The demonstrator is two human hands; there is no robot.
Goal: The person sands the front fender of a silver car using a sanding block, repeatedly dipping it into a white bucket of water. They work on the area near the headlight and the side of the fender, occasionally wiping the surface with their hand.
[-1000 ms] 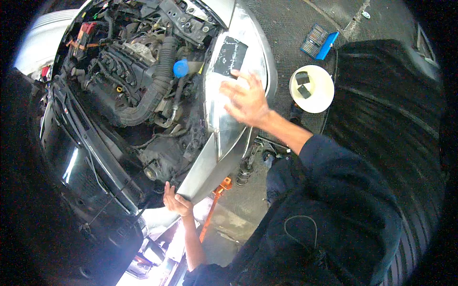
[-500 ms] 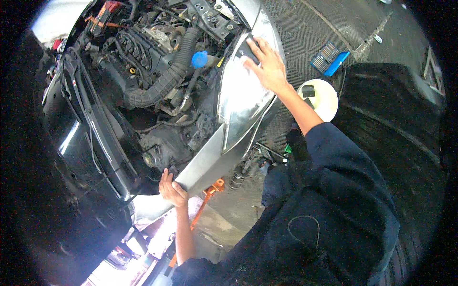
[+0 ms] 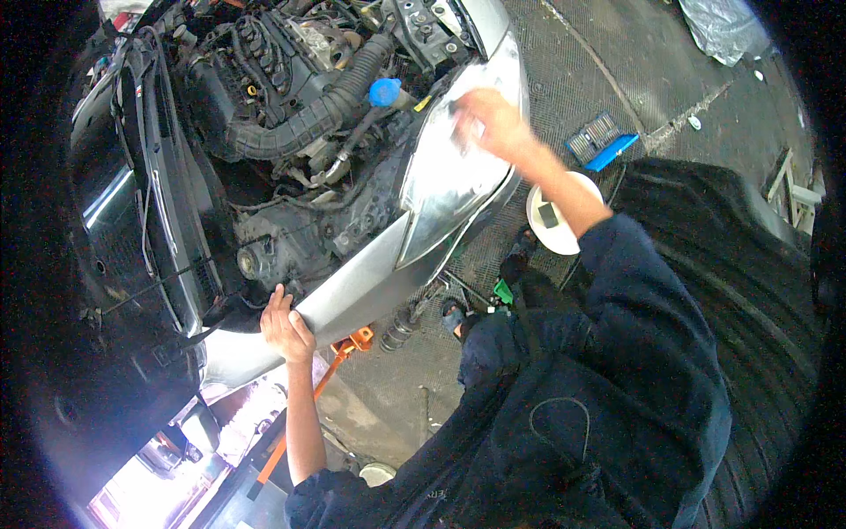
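My right hand (image 3: pixel 493 123) is over the upper part of a car headlight (image 3: pixel 449 189), whose lens looks wet and pale. The hand is smeared by motion, and a dark flat piece, like sandpaper, shows partly under its fingers. The rest of that piece is hidden. Lower left, my left hand (image 3: pixel 288 331) rests on the upper edge of the silver fender (image 3: pixel 352 304), fingers extended over the edge and thumb on the panel. Left of the headlight lies the uncovered engine bay (image 3: pixel 291 97), with a blue reservoir cap (image 3: pixel 385 92) close to the lens.
A white bucket (image 3: pixel 573 234) with a dark sheet in it stands right of the headlight. Beyond it lies an open blue bit case (image 3: pixel 608 150). A black ribbed panel (image 3: pixel 740 264) fills the right side. An orange stand (image 3: pixel 352 342) and a coil strut (image 3: pixel 401 328) are below the fender.
My right hand has slid down the lens toward me and is now blurred; earlier its fingers lay on the dark piece. My left hand stays on the fender. The view has shifted somewhat.
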